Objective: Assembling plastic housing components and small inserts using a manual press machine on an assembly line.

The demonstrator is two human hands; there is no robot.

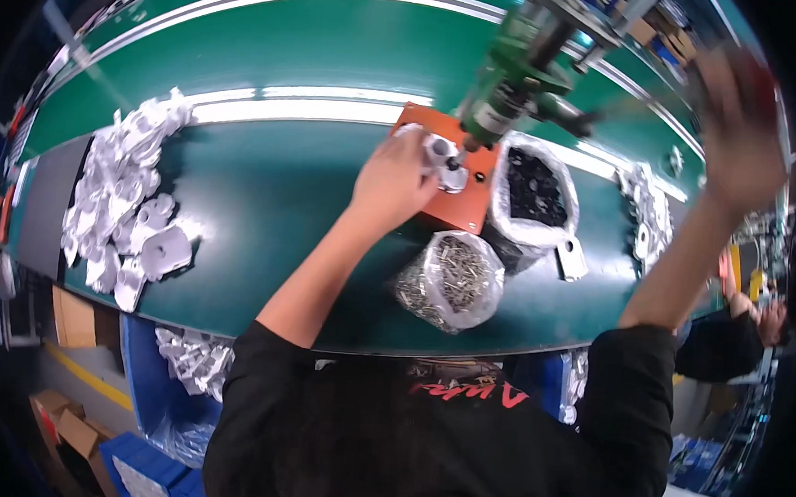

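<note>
My left hand (394, 178) is closed on a white plastic part (453, 178), steadying it on an orange fixture plate (454, 214). A small black piece (453, 163) sits on that part, right under the tip of a green arbor press (500, 96). Up at the far right, my right hand (737, 131) is raised and blurred by motion. Its fingers are wrapped round the red end (759, 86) of the press lever, whose bar is smeared too. My left fingertips are partly hidden behind the hand and part.
Right of the plate stands a bag of black pieces (534, 188); nearer me, a bag of metal pins (459, 279). White parts (130, 198) are heaped at left, more (647, 217) at right. A single white piece (572, 259) lies by the bags. Another person (726, 342) is far right.
</note>
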